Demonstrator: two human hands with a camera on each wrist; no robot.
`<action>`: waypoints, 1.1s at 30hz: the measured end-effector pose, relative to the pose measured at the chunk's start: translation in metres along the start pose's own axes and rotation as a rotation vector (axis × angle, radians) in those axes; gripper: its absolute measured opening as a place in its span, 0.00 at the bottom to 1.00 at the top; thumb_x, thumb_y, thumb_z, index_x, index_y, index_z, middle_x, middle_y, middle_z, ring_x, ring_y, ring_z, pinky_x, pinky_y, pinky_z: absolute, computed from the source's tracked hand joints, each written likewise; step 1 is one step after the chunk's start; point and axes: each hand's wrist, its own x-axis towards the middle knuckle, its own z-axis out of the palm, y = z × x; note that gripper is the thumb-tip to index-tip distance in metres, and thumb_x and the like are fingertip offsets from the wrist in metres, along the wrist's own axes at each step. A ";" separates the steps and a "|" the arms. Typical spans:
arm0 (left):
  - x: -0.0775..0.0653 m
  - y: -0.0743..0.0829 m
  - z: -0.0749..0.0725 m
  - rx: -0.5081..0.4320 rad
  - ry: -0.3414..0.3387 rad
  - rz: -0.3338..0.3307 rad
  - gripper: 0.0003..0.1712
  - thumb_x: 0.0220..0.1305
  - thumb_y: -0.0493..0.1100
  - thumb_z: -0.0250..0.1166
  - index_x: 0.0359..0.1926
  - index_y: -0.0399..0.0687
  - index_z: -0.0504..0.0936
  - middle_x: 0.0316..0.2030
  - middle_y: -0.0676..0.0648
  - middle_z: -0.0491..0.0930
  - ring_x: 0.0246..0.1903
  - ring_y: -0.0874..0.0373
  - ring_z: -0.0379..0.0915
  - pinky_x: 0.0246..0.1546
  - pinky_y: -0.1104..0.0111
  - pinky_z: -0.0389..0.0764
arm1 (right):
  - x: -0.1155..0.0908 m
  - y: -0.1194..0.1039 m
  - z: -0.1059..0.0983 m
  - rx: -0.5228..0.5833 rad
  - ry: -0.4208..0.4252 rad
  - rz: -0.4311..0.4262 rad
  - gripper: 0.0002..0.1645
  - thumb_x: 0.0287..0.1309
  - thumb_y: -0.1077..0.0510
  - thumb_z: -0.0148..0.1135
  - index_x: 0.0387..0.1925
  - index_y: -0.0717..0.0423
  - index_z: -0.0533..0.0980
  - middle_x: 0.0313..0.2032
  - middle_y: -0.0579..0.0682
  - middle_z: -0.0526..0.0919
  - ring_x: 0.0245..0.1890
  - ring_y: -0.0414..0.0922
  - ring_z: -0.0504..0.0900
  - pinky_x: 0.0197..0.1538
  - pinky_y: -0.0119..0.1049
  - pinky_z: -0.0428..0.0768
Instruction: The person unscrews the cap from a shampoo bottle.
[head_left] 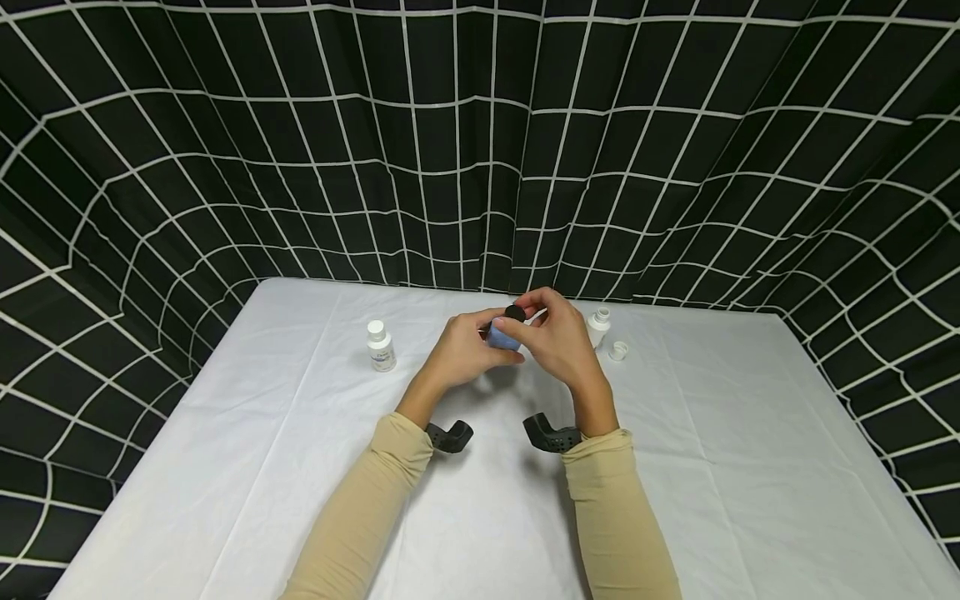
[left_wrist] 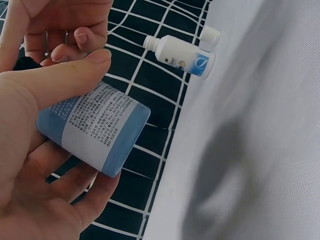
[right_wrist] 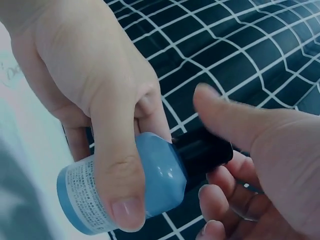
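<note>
A blue bottle (left_wrist: 125,130) with a printed white label and a black cap (right_wrist: 200,152) is held off the table. My left hand (head_left: 467,346) grips its body, the thumb lying across the label. My right hand (head_left: 555,337) is at the cap end, its fingers curled about the cap from below. In the right wrist view the right thumb (right_wrist: 225,112) looks blurred and stretches over the cap's upper side. The cap sits on the bottle's neck. Part of the bottle is hidden by both hands in the head view.
A capped white bottle (head_left: 381,348) stands to the left on the white-clothed table (head_left: 300,467). Right of my hands is an uncapped white bottle (head_left: 597,325), a loose white cap (head_left: 618,351) beside it. A black curtain (head_left: 420,142) with white grid lines hangs behind the table.
</note>
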 end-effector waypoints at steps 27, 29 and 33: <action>0.002 -0.001 -0.001 -0.026 0.000 -0.006 0.23 0.47 0.50 0.82 0.46 0.62 0.85 0.38 0.56 0.88 0.41 0.61 0.84 0.48 0.64 0.84 | 0.001 -0.002 -0.002 -0.023 -0.007 -0.020 0.26 0.56 0.46 0.76 0.51 0.55 0.79 0.44 0.53 0.81 0.37 0.48 0.79 0.38 0.35 0.75; 0.002 -0.001 -0.001 -0.024 -0.002 -0.010 0.25 0.47 0.50 0.82 0.48 0.63 0.86 0.39 0.56 0.88 0.41 0.61 0.84 0.48 0.65 0.84 | 0.001 -0.001 -0.002 -0.031 -0.009 -0.027 0.25 0.56 0.46 0.76 0.51 0.55 0.80 0.44 0.52 0.81 0.38 0.48 0.79 0.37 0.35 0.75; 0.001 0.000 -0.001 -0.022 -0.001 -0.030 0.25 0.47 0.51 0.82 0.48 0.62 0.85 0.39 0.55 0.88 0.41 0.60 0.84 0.45 0.65 0.83 | 0.001 0.000 -0.003 -0.035 -0.048 -0.081 0.23 0.61 0.49 0.72 0.55 0.54 0.81 0.48 0.52 0.82 0.40 0.49 0.82 0.40 0.37 0.78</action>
